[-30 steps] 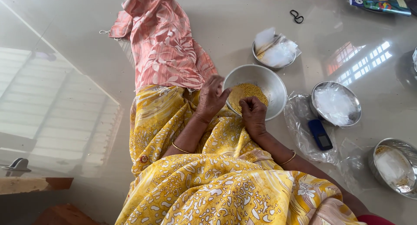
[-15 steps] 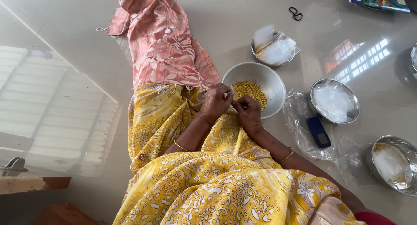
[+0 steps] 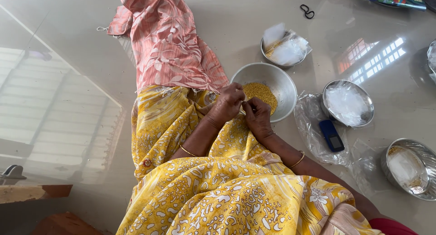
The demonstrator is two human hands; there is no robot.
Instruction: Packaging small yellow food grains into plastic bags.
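Both hands have closed in since a second ago: then the left hand was raised over the bowl rim with the right hand apart below it, now they meet fingertip to fingertip over the lap, just at the near rim of the steel bowl. Left fingers are curled and pinched toward the right ones; right fingers are also pinched. Something very small seems held between them, likely a bead or thread, but it is too small to tell. Yellow beads sit heaped in the near half of that bowl, touching its wall, just beyond the fingertips. Pink patterned cloth lies spread on the floor ahead, its near edge meeting the yellow garment over the knees. Around the bowl: a smaller steel bowl with clear packets behind it, another steel bowl with a plastic bag to the right, a blue phone on crinkled plastic just beside that, a fourth steel bowl at far right, black scissors well away up top. My read on doing this well: keep the pinch low and close to the bowl so a dropped bead falls back in, steady both wrists on the lap, feed with one hand only while the other holds fixed.
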